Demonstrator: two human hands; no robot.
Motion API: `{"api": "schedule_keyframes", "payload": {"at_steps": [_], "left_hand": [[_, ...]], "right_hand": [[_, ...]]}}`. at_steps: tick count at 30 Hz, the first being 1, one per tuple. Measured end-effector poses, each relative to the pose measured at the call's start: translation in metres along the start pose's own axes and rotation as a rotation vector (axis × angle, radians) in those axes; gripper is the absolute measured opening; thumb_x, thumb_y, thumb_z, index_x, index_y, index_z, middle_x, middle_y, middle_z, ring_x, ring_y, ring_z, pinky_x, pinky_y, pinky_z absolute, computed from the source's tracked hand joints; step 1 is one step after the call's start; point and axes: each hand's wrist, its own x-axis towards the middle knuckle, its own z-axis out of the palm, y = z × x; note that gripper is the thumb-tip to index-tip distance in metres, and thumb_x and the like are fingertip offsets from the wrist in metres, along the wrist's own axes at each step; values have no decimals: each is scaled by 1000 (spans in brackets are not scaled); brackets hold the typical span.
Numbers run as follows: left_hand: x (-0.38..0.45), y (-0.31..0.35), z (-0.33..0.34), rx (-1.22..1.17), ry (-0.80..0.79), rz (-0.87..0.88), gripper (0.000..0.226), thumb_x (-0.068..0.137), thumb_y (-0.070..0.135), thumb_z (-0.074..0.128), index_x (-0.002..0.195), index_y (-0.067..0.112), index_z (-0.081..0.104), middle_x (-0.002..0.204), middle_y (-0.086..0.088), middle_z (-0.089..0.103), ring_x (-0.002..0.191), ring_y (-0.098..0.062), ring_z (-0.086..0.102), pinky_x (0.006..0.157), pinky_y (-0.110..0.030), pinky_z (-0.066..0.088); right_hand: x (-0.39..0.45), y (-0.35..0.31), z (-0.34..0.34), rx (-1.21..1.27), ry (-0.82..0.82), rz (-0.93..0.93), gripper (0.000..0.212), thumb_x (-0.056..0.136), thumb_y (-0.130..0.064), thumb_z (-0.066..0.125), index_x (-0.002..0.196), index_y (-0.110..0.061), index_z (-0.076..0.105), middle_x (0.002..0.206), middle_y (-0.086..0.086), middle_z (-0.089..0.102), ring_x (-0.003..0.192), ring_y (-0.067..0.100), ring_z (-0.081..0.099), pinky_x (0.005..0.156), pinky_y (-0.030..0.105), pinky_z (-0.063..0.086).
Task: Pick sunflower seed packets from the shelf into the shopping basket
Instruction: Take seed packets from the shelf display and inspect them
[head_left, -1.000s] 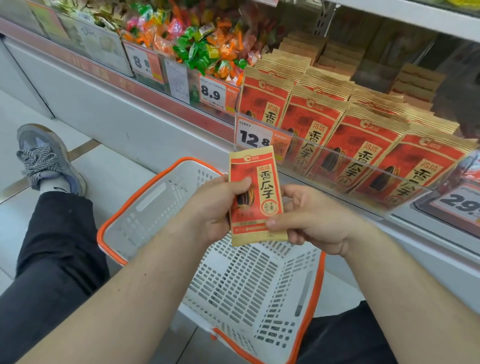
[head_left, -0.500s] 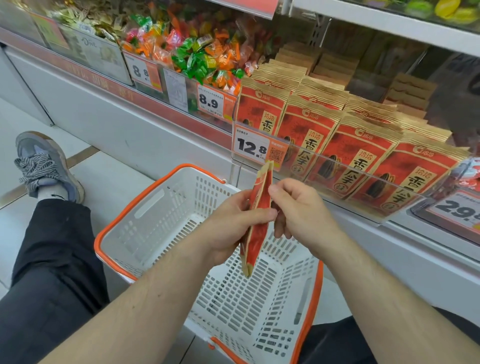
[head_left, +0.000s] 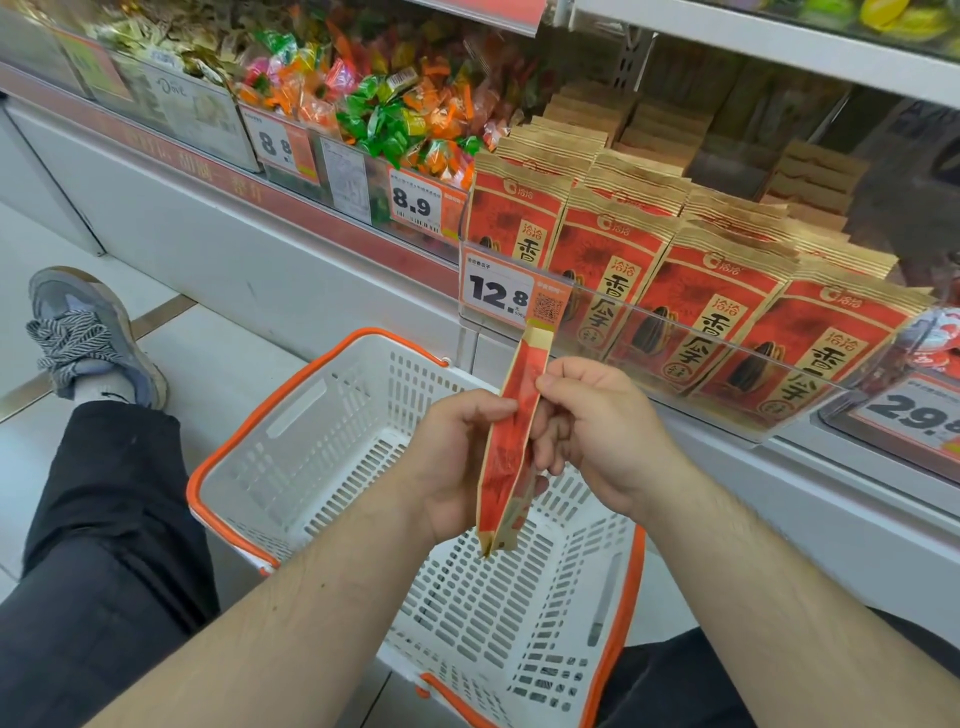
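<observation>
Both the left hand and right hand pinch one sunflower seed packet; lower it gently toward six o'clock into the basket.

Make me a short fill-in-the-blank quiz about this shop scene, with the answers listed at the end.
1. Both the left hand and the right hand hold one sunflower seed packet, seen ____ on.
2. The packet is held above the white shopping basket, whose rim is ____.
3. The price tag in front of the shelved sunflower seed packets reads ____.
4. Inside, the basket holds ____ packets.

Answers: edge; orange; 12.8; no
</observation>
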Motion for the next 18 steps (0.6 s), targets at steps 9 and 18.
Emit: {"api": "schedule_keyframes", "payload": {"at_steps": [9, 18], "left_hand": [[6, 6, -9, 45, 348, 0, 32, 71, 33, 63, 90, 8, 53, 76, -13, 47, 69, -29, 50, 76, -44, 41], [2, 4, -9, -32, 464, 5, 16, 85, 24, 56, 93, 11, 53, 76, -4, 48, 74, -20, 53, 75, -38, 45]], "right_hand": [[-6, -4, -8, -545, -271, 73, 28, 94, -20, 65, 69, -9, 60, 58, 3, 62, 49, 19, 59, 47, 27, 45], [-10, -7, -10, -624, -450, 140, 23, 97, -3, 57, 75, -5, 65, 62, -1, 70, 59, 13, 67, 59, 24, 52]]}}
